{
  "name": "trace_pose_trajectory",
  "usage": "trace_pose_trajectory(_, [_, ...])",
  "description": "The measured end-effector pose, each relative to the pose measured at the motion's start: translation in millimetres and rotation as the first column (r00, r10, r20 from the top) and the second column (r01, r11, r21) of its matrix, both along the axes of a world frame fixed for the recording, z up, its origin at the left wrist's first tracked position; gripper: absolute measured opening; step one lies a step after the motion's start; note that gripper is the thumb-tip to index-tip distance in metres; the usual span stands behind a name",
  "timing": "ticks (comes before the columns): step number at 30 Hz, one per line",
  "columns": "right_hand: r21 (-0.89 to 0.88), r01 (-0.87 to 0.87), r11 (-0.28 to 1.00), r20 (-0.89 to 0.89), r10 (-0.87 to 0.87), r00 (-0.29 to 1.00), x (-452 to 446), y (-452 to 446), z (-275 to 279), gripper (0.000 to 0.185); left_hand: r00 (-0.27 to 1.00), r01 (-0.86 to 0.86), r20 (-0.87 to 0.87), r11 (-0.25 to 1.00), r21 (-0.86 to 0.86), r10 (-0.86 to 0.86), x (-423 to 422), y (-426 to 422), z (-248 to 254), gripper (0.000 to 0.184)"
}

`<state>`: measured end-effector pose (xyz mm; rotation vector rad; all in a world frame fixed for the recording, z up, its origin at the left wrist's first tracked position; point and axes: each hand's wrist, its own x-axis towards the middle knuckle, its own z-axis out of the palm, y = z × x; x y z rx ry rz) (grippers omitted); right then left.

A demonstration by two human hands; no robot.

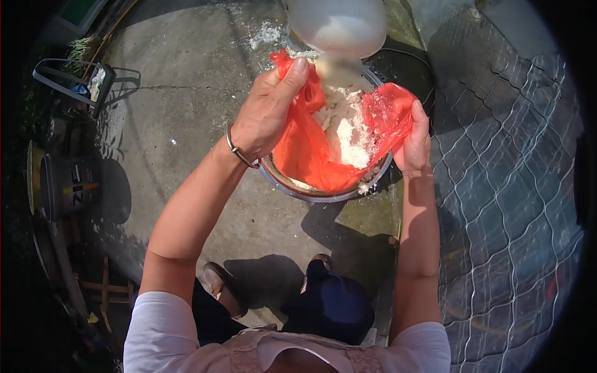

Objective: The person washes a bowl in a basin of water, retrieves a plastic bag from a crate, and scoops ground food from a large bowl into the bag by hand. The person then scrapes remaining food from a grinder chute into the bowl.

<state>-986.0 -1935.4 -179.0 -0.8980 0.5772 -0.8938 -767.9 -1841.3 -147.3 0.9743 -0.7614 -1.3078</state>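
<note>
Between my hands a red plastic bag (317, 155) is spread with its mouth wide. A pale, crumbly mass (349, 133) shows inside it. The bag rests in or over a round basin (311, 198), whose rim curves out below and to the right. My left hand (267, 109) grips the bag's upper left edge, thumb pressed down on the bunched plastic. At the right edge my right hand (413, 140) pinches the plastic, its fingers partly hidden behind the bag. White crumbs cling to the bag near the right hand.
A whitish translucent lid-like object (337, 28) stands behind the basin. Wire mesh (504, 205) runs along the right. At left are a dark bucket (71, 186) and a handled basket (78, 84). White powder (264, 34) marks the concrete floor (186, 124).
</note>
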Motion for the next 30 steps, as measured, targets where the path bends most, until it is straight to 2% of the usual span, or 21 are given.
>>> trace_pose_trajectory(2, [0.01,0.006,1.0,-0.033,-0.005,0.999,1,-4,6,0.042,0.989,-0.001,0.148,0.999,-0.051,0.009,3,6,5,0.034])
trace_pose_trajectory(3, [-0.059,-0.055,0.997,-0.049,0.052,0.997,-1,-8,9,0.042,0.975,0.0,0.221,0.997,-0.078,0.018,4,9,8,0.034])
trace_pose_trajectory(6, [-0.349,-0.096,0.932,-0.235,0.012,0.972,0,-12,20,0.041,0.891,-0.081,0.404,0.948,-0.306,0.207,1,6,20,0.034])
trace_pose_trajectory(7, [-0.505,-0.177,0.845,-0.37,-0.026,0.929,-6,-21,23,0.039,0.853,-0.056,0.469,0.934,-0.352,0.228,8,7,27,0.031])
trace_pose_trajectory(9, [-0.687,-0.218,0.694,-0.448,-0.167,0.878,-8,-20,42,0.039,0.783,-0.101,0.519,0.893,-0.438,0.343,23,11,35,0.03])
trace_pose_trajectory(10, [-0.686,-0.172,0.706,-0.416,-0.188,0.89,-7,-12,50,0.039,0.741,-0.121,0.535,0.864,-0.488,0.406,29,13,39,0.029])
trace_pose_trajectory(11, [-0.685,-0.127,0.717,-0.384,-0.209,0.899,-6,-4,58,0.039,0.75,-0.177,0.498,0.858,-0.482,0.435,32,16,42,0.029])
trace_pose_trajectory(13, [-0.712,-0.073,0.698,-0.359,-0.273,0.893,-7,1,50,0.04,0.694,-0.198,0.553,0.86,-0.469,0.461,41,23,48,0.031])
trace_pose_trajectory(15, [-0.701,-0.081,0.708,-0.37,-0.264,0.891,-1,14,59,0.039,0.674,-0.203,0.564,0.853,-0.48,0.477,48,30,54,0.032])
trace_pose_trajectory(17, [-0.723,-0.132,0.678,-0.368,-0.216,0.904,7,33,68,0.038,0.611,-0.155,0.622,0.844,-0.514,0.49,56,41,63,0.032])
trace_pose_trajectory(18, [-0.663,-0.12,0.739,-0.363,-0.176,0.915,11,50,75,0.038,0.58,-0.134,0.65,0.845,-0.518,0.491,58,50,67,0.032])
trace_pose_trajectory(20, [-0.711,-0.197,0.675,-0.415,-0.177,0.893,8,63,78,0.039,0.603,-0.161,0.645,0.864,-0.478,0.469,67,74,76,0.032])
trace_pose_trajectory(22, [-0.706,-0.252,0.662,-0.465,-0.164,0.87,15,74,77,0.039,0.593,-0.177,0.663,0.877,-0.447,0.457,81,99,83,0.032])
trace_pose_trajectory(24, [-0.638,-0.292,0.712,-0.526,-0.126,0.841,26,87,78,0.039,0.584,-0.195,0.671,0.881,-0.431,0.457,97,110,80,0.033])
trace_pose_trajectory(25, [-0.643,-0.366,0.673,-0.593,-0.134,0.794,34,90,80,0.039,0.579,-0.205,0.676,0.884,-0.42,0.456,106,114,78,0.033])
trace_pose_trajectory(28, [-0.694,-0.334,0.638,-0.544,-0.161,0.823,72,91,63,0.037,0.58,-0.264,0.711,0.918,-0.297,0.397,131,135,77,0.034])
trace_pose_trajectory(29, [-0.645,-0.356,0.677,-0.559,-0.099,0.823,84,94,68,0.037,0.566,-0.284,0.715,0.911,-0.298,0.41,140,145,78,0.033])
trace_pose_trajectory(30, [-0.654,-0.373,0.659,-0.553,-0.08,0.829,96,100,73,0.037,0.552,-0.302,0.72,0.905,-0.299,0.422,150,156,80,0.032])
